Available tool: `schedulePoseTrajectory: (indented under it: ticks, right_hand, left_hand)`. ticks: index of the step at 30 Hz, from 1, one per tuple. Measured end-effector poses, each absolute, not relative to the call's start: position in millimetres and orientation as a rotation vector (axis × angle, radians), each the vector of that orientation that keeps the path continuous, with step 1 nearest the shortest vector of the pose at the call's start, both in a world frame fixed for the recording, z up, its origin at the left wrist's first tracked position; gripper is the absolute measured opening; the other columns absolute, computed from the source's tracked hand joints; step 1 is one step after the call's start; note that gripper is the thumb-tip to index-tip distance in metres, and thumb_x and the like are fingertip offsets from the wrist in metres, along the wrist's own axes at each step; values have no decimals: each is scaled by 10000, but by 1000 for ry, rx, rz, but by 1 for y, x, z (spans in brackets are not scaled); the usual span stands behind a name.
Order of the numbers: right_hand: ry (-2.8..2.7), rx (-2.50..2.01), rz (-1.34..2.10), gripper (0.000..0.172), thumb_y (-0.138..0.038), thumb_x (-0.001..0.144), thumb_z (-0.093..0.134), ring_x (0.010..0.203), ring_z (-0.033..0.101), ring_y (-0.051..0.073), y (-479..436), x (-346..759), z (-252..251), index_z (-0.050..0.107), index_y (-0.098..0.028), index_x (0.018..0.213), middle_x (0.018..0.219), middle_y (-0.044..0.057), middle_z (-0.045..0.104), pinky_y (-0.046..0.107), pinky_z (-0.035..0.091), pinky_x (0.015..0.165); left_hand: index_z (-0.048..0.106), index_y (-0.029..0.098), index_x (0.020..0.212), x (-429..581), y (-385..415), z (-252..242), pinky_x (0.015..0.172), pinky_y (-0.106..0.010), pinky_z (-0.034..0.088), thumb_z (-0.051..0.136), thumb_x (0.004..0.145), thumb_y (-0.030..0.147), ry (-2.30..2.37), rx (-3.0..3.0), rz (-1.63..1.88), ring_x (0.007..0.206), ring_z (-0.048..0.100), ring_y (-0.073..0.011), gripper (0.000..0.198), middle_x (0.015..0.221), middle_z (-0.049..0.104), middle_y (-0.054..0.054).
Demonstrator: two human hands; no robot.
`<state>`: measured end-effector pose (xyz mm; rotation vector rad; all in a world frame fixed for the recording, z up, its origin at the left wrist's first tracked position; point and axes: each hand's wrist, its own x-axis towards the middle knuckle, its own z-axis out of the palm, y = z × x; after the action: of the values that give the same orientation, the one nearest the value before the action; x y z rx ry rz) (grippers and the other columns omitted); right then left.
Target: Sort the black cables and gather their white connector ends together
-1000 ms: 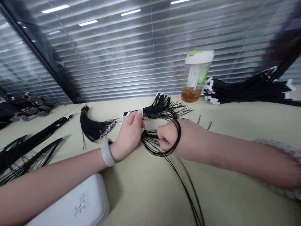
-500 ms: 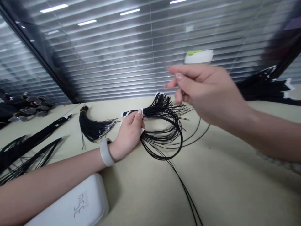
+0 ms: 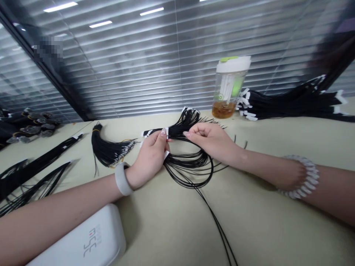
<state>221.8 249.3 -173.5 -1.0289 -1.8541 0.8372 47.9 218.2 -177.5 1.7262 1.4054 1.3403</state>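
The left hand (image 3: 149, 160) pinches the black cords (image 3: 191, 162) at their white tags (image 3: 166, 132); the right hand (image 3: 212, 142) is nearly closed at the strands, grip unclear. They look light and floppy, best held by the tags.

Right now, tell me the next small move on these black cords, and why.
I'd probably ease a few strands free with your right hand, because its fingers are already pinching at the black cord bundle. Your left hand grips the bundle by its white tags, keeping it anchored, while the loose loops lie tangled on the table.
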Motion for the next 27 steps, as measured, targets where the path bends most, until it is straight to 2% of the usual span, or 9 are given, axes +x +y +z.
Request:
schedulePoseTrajectory:
  ticks: [6,16,27]
  right_hand:
    - [-1624,-999,1022,368,-385,783,573,415,291,50,255,223,-182,414,-166,534,433,-73,367,211,221,427]
    - [-1700,-966,982,360,-342,746,584,474,307,58,254,221,-180,400,-160,497,490,-64,354,217,254,474]
    - [-1699,-940,1004,361,-348,740,583,436,300,52,255,221,-181,395,-166,492,461,-69,352,222,243,462]
  left_hand:
    - [458,183,598,49,217,-177,511,-230,336,370,909,339,1412,1731,1345,513,406,-116,358,530,445,28]
    - [423,182,568,47,216,-175,551,-235,330,350,919,344,1416,1813,1277,552,410,-120,394,566,444,19]
    - [415,184,557,48,214,-172,538,-239,311,351,920,314,1428,1821,1277,538,393,-123,391,544,414,24]
